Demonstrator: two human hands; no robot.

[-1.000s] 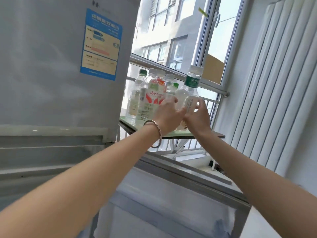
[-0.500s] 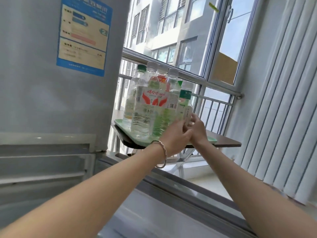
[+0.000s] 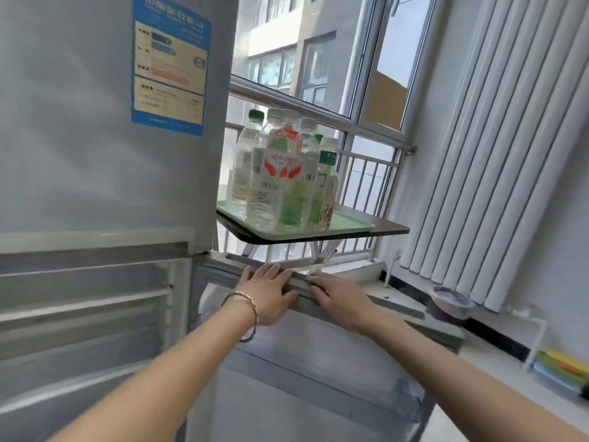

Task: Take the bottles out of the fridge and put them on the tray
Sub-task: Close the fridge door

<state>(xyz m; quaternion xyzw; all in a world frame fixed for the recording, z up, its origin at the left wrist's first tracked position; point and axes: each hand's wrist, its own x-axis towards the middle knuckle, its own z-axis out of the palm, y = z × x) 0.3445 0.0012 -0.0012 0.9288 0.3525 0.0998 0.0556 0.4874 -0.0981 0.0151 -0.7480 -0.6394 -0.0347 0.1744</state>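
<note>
1. Bottles (image 3: 280, 173): I see several standing upright in a tight cluster at frame centre. All are on the left part of the tray (image 3: 350, 225), and their sides touch or nearly touch.
2. Tray: pale green, it lies flat on a small table (image 3: 390, 229) by the window, just right of the fridge (image 3: 95, 138).
3. Left hand (image 3: 267, 291): holds nothing. Its fingers lie straight and flat over the top edge of the open lower door (image 3: 318, 378), below the tray.
4. Right hand (image 3: 341, 298): also without a bottle. It rests on the same edge just right of the left hand, fingers stretched along it.
5. Shelves (image 3: 79, 301), lower left: blurred. I can make out no bottle on them, and I cannot read the inside of the door.
6. Progress: I judge the transfer done or very nearly so, since every bottle in view already stands on the tray and neither hand carries one.
7. Remaining: a check of the hidden fridge space for stragglers. With both palms on the door, closing it looks like the likely next step.
</note>
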